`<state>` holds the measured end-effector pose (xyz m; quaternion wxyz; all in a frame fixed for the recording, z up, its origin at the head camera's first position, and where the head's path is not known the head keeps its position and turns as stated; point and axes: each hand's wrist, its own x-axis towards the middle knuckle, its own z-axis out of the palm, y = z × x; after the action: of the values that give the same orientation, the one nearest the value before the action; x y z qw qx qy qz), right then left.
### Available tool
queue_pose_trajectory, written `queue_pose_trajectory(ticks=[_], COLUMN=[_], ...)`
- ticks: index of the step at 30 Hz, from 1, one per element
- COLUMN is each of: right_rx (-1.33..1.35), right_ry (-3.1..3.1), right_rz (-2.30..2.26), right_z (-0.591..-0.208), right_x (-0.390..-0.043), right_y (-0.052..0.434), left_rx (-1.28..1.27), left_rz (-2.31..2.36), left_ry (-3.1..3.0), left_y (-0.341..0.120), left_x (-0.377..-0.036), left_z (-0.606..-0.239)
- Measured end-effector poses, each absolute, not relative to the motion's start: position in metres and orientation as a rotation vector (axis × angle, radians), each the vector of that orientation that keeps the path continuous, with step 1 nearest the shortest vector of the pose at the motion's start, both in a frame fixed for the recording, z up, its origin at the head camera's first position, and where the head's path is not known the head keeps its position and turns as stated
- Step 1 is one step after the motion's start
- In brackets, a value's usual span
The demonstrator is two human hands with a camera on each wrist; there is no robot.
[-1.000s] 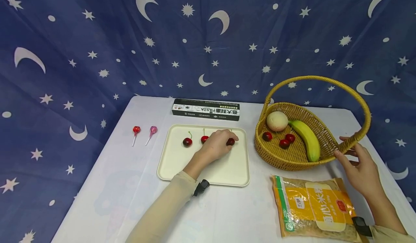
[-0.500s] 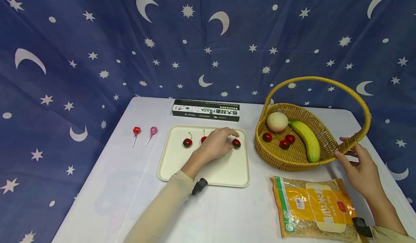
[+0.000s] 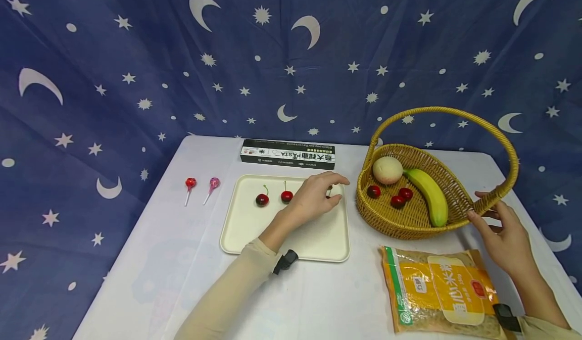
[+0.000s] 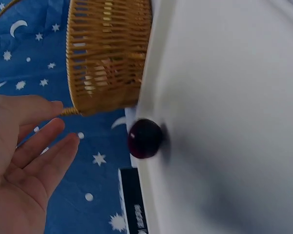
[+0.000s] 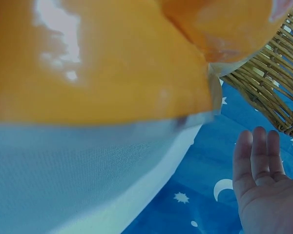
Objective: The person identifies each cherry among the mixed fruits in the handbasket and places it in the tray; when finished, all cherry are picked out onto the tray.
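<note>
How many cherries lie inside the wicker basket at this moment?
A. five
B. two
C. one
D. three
D: the head view shows three cherries in the basket, lying next to the banana and a pale round fruit.

Beige long sleeves (image 3: 236,284), a small black device (image 3: 285,261) at each wrist

Black box (image 3: 288,153), far edge of the table: "PASTA", upside down, among Chinese characters.
Orange bag (image 3: 440,293), near right corner: Chinese print, unreadable.
</note>
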<state>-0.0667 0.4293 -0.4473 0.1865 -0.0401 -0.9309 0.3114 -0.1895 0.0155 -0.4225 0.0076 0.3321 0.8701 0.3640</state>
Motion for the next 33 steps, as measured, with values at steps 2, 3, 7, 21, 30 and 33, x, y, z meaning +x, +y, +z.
queue_pose_trajectory(ticks=[2,3,7,21,30,33], right_rx=[-0.114,-0.116,-0.125,-0.137,-0.121,-0.119], right_ry=[-2.622,-2.624,-2.631,-2.629,-2.62,-2.622], right_rz=[0.878,0.876,0.875,0.878,0.886,0.885], right_z=[-0.447,-0.447,-0.448,-0.45,-0.449,-0.45], right_x=[-0.067,-0.067,-0.067,-0.066,-0.067,-0.068], right_y=[0.429,0.429,0.43,0.431,0.431,0.43], left_rx=[1.058,1.066,1.108,1.197,1.204,1.197], left_rz=[1.144,1.147,1.156,1.083,0.919,0.871], left_ry=[2.713,2.709,2.694,2.688,2.715,2.721], left_y=[0.021,0.023,0.035,0.079,0.112,0.122], left_x=[-0.188,-0.187,-0.184,-0.178,-0.184,-0.187], left_z=[-0.419,-0.417,-0.411,-0.406,-0.406,-0.408])
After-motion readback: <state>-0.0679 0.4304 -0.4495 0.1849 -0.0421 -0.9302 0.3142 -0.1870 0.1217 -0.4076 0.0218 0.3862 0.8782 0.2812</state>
